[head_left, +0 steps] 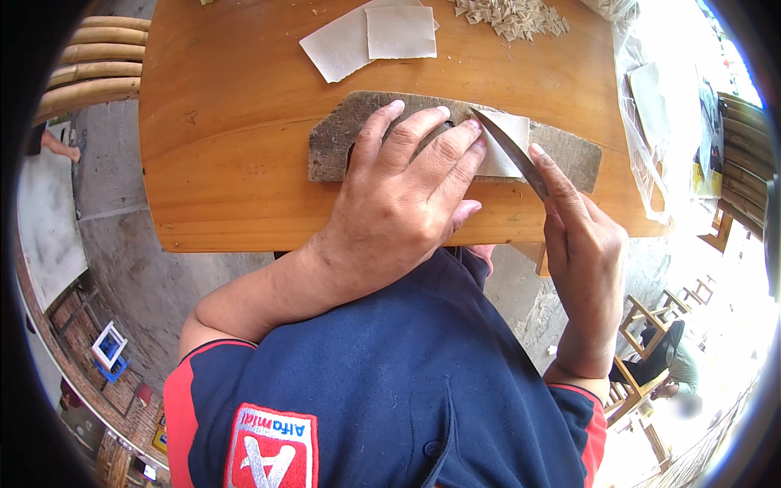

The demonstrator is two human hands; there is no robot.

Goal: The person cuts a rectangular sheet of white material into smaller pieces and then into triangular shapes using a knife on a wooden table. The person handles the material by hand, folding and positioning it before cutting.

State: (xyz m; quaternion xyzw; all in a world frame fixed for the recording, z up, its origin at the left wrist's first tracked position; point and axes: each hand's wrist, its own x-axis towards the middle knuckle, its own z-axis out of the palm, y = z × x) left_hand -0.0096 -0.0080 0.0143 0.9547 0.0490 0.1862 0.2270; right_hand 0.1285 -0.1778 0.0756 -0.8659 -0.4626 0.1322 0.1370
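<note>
A dark, worn wooden cutting board (329, 134) lies near the front edge of the table. On its right half is a pale, thin flat sheet (512, 138). My left hand (407, 179) spreads over the board with its fingers stretched out, and its fingertips reach the left side of the sheet. In my right hand (582, 236) is a knife (517, 154) with a long curved blade, the index finger laid along its back. The blade slants across the sheet, its tip close to my left fingertips. The knife's handle is hidden in my palm.
Larger pale sheets (403, 34) lie beyond the board on the wooden table (236, 154). A pile of small cut pieces (512, 18) sits at the far right. Clear plastic bags (647, 138) hang along the table's right edge. Another person (679, 358) is among wooden stools at lower right.
</note>
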